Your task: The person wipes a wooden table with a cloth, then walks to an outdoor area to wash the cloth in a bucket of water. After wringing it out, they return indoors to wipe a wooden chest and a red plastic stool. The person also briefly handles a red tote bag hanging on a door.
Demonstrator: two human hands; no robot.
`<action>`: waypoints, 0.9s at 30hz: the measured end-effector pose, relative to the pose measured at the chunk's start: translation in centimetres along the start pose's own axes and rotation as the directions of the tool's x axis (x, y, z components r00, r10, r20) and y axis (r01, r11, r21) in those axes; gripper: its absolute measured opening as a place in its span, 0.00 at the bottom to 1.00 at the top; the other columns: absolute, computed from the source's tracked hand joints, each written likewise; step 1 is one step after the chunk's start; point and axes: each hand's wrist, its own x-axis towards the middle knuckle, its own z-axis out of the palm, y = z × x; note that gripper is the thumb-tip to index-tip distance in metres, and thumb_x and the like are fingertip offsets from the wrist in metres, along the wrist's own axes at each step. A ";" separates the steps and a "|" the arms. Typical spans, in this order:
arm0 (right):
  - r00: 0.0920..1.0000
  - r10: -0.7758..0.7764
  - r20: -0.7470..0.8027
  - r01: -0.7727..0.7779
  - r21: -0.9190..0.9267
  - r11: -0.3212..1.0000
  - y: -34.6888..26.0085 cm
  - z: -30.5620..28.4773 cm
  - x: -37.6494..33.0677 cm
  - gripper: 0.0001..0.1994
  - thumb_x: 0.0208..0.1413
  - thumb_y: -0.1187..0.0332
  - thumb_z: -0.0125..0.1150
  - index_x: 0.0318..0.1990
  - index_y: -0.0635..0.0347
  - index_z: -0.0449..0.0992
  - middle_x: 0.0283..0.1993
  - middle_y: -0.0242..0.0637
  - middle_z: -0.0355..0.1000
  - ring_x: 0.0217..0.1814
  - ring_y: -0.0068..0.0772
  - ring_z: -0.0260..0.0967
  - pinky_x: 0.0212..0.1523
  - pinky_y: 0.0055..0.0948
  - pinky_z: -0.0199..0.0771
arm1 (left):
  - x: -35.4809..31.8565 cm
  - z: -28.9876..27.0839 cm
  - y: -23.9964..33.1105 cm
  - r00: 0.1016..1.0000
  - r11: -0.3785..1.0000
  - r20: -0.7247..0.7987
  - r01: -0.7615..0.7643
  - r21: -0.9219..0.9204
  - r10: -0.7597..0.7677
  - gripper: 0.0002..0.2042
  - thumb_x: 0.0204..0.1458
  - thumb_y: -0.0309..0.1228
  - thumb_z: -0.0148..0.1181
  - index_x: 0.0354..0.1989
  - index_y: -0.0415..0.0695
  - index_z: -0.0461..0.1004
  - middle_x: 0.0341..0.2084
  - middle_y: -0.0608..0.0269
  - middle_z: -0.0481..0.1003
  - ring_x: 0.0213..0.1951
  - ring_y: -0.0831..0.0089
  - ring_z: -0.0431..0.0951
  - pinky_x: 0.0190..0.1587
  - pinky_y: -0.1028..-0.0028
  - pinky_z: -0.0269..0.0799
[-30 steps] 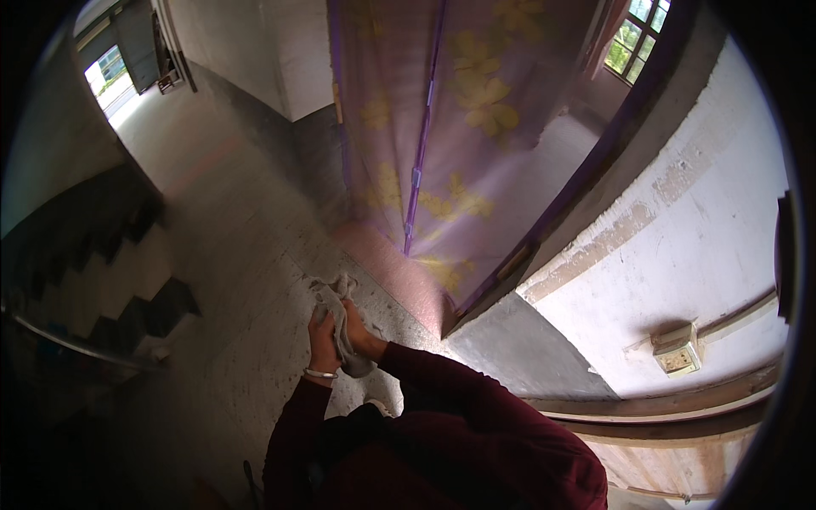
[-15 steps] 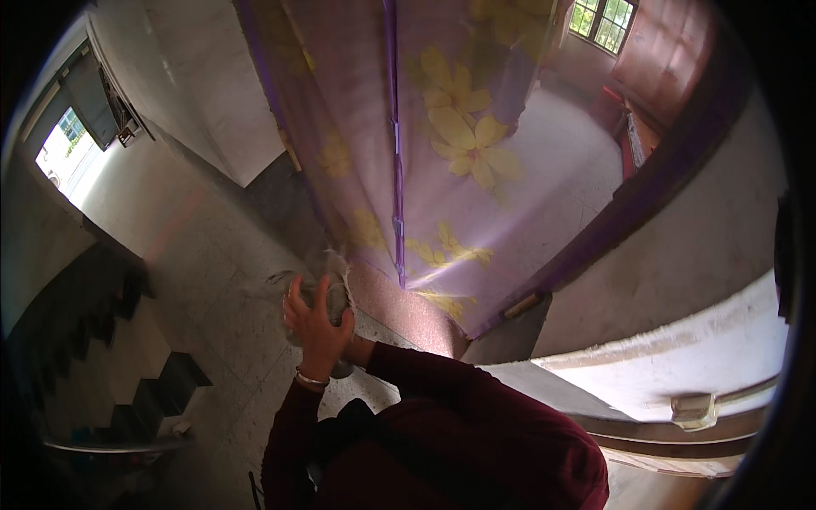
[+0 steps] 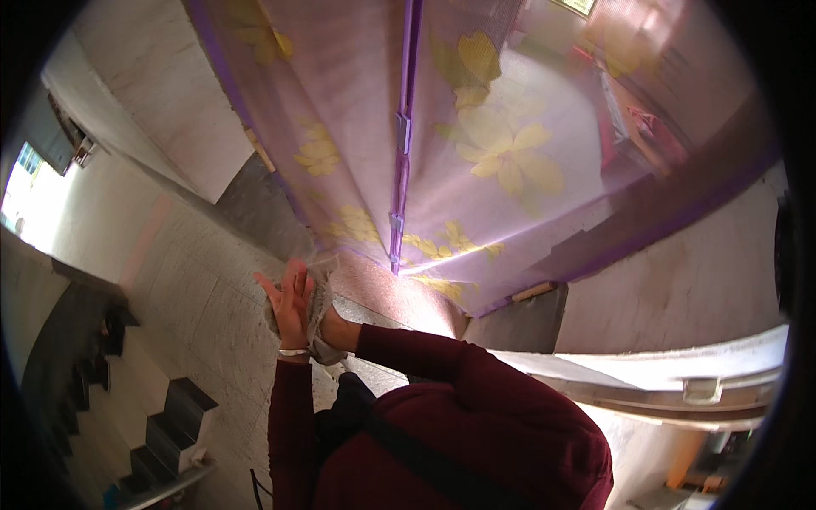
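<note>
A crumpled grey cloth [image 3: 321, 297] with a frayed edge is held in front of my body. My left hand [image 3: 291, 308] lies against its near left side, fingers stretched and spread, a light bracelet at the wrist. From the right, my right hand [image 3: 337, 330] reaches into the cloth and holds it. The folds and my left hand hide the fingers of my right hand. Part of the cloth bunches below the two wrists.
A sheer purple-edged curtain [image 3: 357, 153] with yellow flowers hangs ahead, a room with red furniture visible through it. Dark-edged stairs [image 3: 174, 425] lie at lower left. A bright doorway [image 3: 34, 200] stands far left, and a wall [image 3: 663, 297] at right.
My left hand has opened from a curled grip to spread fingers and turned slightly. Both hands and the cloth have shifted a little left. The view has turned, so the curtain fills more of it.
</note>
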 end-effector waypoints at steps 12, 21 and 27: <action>0.792 -0.605 -0.085 0.610 0.072 0.789 10.8 -1.4 11.7 0.22 0.59 0.62 0.48 0.58 0.62 0.58 0.56 0.40 0.60 0.56 0.32 0.59 0.54 0.27 0.62 | 10.7 -8.3 2.9 0.886 0.566 0.297 -0.457 0.686 0.356 0.19 0.60 0.28 0.42 0.61 0.46 0.56 0.53 0.55 0.65 0.32 0.72 0.74 0.27 0.76 0.70; 0.627 -0.779 0.011 0.401 -0.862 0.311 11.7 0.5 13.4 0.23 0.53 0.63 0.57 0.53 0.66 0.64 0.51 0.41 0.64 0.52 0.33 0.61 0.51 0.31 0.64 | 12.6 -17.9 1.9 0.829 0.226 0.559 -0.543 0.809 -0.005 0.18 0.55 0.36 0.48 0.52 0.43 0.65 0.49 0.56 0.68 0.45 0.64 0.72 0.45 0.68 0.69; 0.784 -0.617 0.071 0.356 -0.866 0.352 8.1 2.0 15.0 0.13 0.54 0.68 0.53 0.45 0.65 0.70 0.45 0.42 0.69 0.49 0.34 0.65 0.49 0.33 0.65 | 15.1 -22.6 0.7 0.785 0.499 0.560 -0.385 0.777 -0.266 0.17 0.50 0.35 0.55 0.46 0.40 0.69 0.44 0.52 0.71 0.47 0.62 0.71 0.48 0.69 0.68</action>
